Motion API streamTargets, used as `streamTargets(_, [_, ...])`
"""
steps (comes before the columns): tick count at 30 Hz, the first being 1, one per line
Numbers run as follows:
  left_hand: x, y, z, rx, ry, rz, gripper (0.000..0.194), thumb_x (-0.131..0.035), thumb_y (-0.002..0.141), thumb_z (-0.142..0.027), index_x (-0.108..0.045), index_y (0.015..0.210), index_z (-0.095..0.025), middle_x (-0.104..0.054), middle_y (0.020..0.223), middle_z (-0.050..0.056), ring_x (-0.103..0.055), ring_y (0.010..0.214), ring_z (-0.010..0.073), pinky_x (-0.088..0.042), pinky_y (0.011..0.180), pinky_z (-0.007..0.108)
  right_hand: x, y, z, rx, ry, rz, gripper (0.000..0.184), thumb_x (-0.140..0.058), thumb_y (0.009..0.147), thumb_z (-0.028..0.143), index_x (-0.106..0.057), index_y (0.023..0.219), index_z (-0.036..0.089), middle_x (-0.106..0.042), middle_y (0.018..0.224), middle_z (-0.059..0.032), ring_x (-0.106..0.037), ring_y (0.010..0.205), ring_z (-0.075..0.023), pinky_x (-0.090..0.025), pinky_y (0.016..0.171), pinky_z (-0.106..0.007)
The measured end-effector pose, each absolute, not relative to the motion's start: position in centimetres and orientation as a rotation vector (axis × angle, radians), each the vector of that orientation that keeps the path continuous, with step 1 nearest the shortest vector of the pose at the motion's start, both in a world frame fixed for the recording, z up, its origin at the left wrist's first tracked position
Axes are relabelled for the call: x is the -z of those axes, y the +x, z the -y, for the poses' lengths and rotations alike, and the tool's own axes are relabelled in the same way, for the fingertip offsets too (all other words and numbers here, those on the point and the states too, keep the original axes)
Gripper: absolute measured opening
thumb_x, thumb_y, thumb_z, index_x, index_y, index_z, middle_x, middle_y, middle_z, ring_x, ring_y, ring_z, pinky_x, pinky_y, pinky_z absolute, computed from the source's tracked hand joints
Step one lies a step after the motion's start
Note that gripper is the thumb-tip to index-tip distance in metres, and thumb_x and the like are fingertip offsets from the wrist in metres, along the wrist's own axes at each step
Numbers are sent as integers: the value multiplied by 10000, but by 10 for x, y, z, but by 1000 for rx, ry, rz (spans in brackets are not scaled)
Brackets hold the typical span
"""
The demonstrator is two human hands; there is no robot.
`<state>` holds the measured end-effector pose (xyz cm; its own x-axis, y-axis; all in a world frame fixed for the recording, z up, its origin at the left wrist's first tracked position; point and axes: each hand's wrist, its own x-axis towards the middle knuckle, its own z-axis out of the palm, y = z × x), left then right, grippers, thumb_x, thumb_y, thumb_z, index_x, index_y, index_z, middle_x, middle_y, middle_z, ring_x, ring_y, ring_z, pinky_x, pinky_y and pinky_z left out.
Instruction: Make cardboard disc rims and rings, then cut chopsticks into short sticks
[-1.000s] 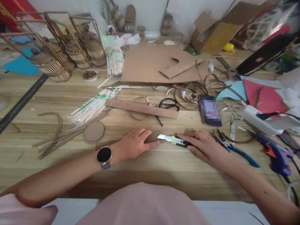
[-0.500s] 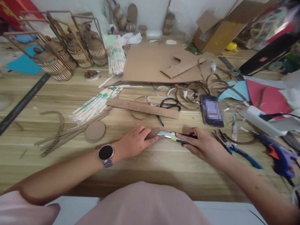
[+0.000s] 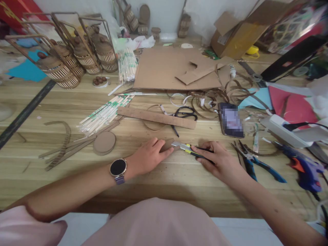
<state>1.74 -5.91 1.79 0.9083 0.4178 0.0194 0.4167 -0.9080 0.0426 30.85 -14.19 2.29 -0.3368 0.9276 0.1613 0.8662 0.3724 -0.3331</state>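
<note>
At the left, a round brown cardboard disc (image 3: 104,143) lies flat on the wooden worktop (image 3: 143,198). Beside it, the left hand (image 3: 146,157) keeps the same place, its fingers partly spread, with thumb and index apart, resting on a narrow brown cardboard piece (image 3: 167,145) in the centre of the frame. The yellow-and-black utility knife (image 3: 188,149) has its blade at this piece's right end, and it slants more than before. The right hand (image 3: 217,159), fingers closed around the handle, has moved slightly left, so more of the blue-handled pliers (image 3: 248,158) is visible.
</note>
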Motion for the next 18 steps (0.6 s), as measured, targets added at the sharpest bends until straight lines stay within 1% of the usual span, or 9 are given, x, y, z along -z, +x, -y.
streamTargets(3, [-20, 19, 61, -37, 2994, -692, 476, -254, 999, -105, -422, 1422, -245, -541, 1128, 102, -511, 981, 228, -478, 867, 364, -22, 308, 141, -231, -1577, 2326, 362, -523, 934, 293, -671, 1263, 261, -580, 974, -101, -575, 896, -239, -545, 777, -403])
streamTargets(8, [-15, 20, 63, -56, 2983, -727, 453, -246, 1013, -137, -452, 1398, -259, -543, 1110, 98, -516, 949, 226, -489, 848, 370, -20, 309, 149, -216, -1620, 2310, 370, -512, 943, 321, -659, 1279, 268, -575, 942, -95, -566, 857, -235, -539, 732, -384])
streamTargets(12, [-13, 19, 63, -97, 2999, -725, 456, -252, 1009, -126, -457, 1398, -248, -539, 1105, 103, -517, 949, 225, -493, 841, 364, -20, 304, 155, -239, -1626, 2282, 370, -505, 950, 294, -649, 1287, 245, -560, 969, -96, -560, 887, -235, -531, 755, -388])
streamTargets(18, [-11, 19, 63, -141, 2997, -716, 454, -240, 1013, -131, -463, 1391, -243, -541, 1106, 107, -513, 942, 227, -495, 837, 368, -21, 300, 160, -229, -1635, 2279, 368, -518, 950, 296, -645, 1290, 235, -550, 955, -94, -548, 870, -232, -533, 754, -393])
